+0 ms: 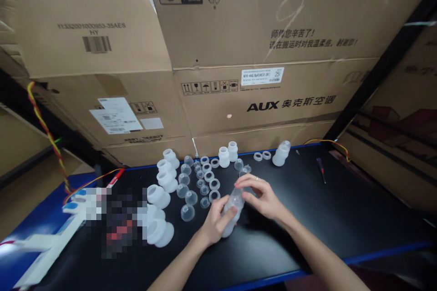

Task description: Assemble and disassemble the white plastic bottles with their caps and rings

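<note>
My left hand [215,221] is wrapped round the body of a small translucent white plastic bottle [233,211] lying tilted over the black table [341,218]. Fingers of my right hand [260,194], which wears a ring, close over the bottle's top end, where a clear cap seems to sit. Just left of my hands lie several clear dome caps [187,212] and white ring collars [214,184] in loose rows. Several white bottle bodies [159,195] stand further left.
Two more bottles [228,154] and one assembled bottle [281,153] stand at the table's back edge with two loose rings [262,156]. A small screwdriver [320,168] lies at the right. Large cardboard boxes [259,45] wall the back. A blurred patch covers items at the left.
</note>
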Motion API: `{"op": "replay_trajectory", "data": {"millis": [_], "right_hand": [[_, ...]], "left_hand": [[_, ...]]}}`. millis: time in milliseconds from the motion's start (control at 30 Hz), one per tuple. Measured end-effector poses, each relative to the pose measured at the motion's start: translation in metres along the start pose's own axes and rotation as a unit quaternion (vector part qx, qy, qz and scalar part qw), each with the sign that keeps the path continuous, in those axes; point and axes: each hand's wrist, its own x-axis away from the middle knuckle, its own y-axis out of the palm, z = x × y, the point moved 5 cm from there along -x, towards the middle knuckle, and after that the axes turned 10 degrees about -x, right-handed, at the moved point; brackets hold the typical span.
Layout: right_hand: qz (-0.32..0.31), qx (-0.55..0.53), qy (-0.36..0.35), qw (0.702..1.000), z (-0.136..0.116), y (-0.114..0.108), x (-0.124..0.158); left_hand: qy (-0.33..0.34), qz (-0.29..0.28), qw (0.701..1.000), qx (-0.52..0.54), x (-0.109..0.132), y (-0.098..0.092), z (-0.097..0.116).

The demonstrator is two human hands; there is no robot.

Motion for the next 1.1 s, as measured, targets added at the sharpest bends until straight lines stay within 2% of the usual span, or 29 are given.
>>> {"op": "replay_trajectory", "data": {"millis": [100,233,367,567,733,800,933,1000,1100], "right_hand": [[-0.022,-0.066,0.024,0.997,0.004,0.001,0.002],[-0.040,-0.159,0.075,0.984,0.009,0.010,0.006],[-0.040,-0.103,0.066,0.992,0.002,0.014,0.005],[-0.038,0.010,0.042,0.998,-0.005,0.012,0.003],[0.006,0.101,-0.015,0.995,-0.005,0.010,0.006],[0.010,0.114,-0.033,0.993,-0.010,0.013,0.007],[-0.049,0.073,-0.019,0.996,-0.020,0.020,0.007],[-0.060,0.076,-0.005,0.995,-0.022,0.020,0.006],[-0.048,0.101,0.011,0.994,-0.022,0.017,0.005]], "left_hand": [[-0.019,-0.017,0.998,0.057,-0.001,0.001,-0.004],[-0.019,-0.074,0.986,0.148,-0.004,0.001,-0.003],[-0.021,-0.083,0.982,0.166,-0.004,-0.001,-0.005],[-0.023,-0.025,0.995,0.094,-0.002,-0.002,-0.003],[0.031,0.082,0.995,-0.040,-0.003,-0.013,0.014],[0.033,0.063,0.997,-0.037,-0.004,-0.014,0.019],[0.000,-0.030,0.999,0.019,-0.003,-0.010,0.017],[-0.016,-0.031,0.999,0.007,-0.003,-0.009,0.014],[-0.028,0.012,0.998,-0.063,-0.003,-0.008,0.012]]}}
